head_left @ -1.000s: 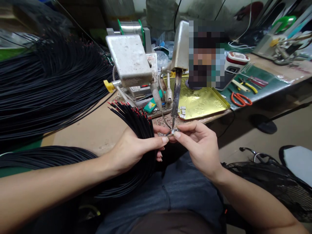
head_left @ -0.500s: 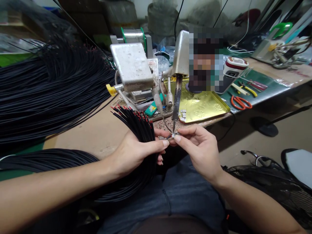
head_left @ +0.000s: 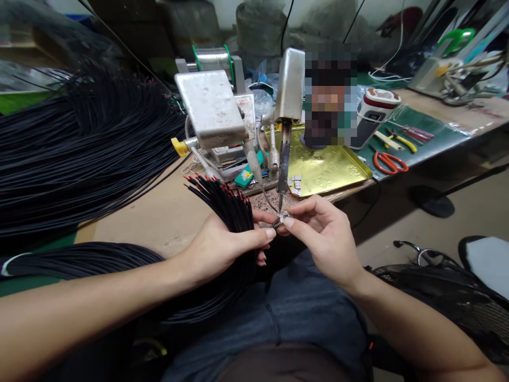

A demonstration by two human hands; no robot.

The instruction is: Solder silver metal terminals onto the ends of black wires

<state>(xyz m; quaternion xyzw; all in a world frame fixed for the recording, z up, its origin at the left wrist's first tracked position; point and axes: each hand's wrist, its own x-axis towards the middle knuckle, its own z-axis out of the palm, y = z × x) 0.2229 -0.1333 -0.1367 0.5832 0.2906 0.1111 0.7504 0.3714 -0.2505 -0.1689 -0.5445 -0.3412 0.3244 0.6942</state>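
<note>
Cable and connector held together beneath a fixed, dark metal soldering iron with a pointed tip (head_left: 283, 164).

The left hand (head_left: 226, 239) clasps a bundle of thin black cables with red-tipped ends (head_left: 222, 199) in the crook of its thumb, probably to keep the stock within reach, while thumb and fingertips pinch a single black cable (head_left: 274, 225). The right hand (head_left: 328, 233) grips a small silver metal connector (head_left: 284, 218) between thumb and forefinger, directly under the tip; contact cannot be told. The iron's overhead mounting apparently leaves both hands free for steadying the parts.
</note>
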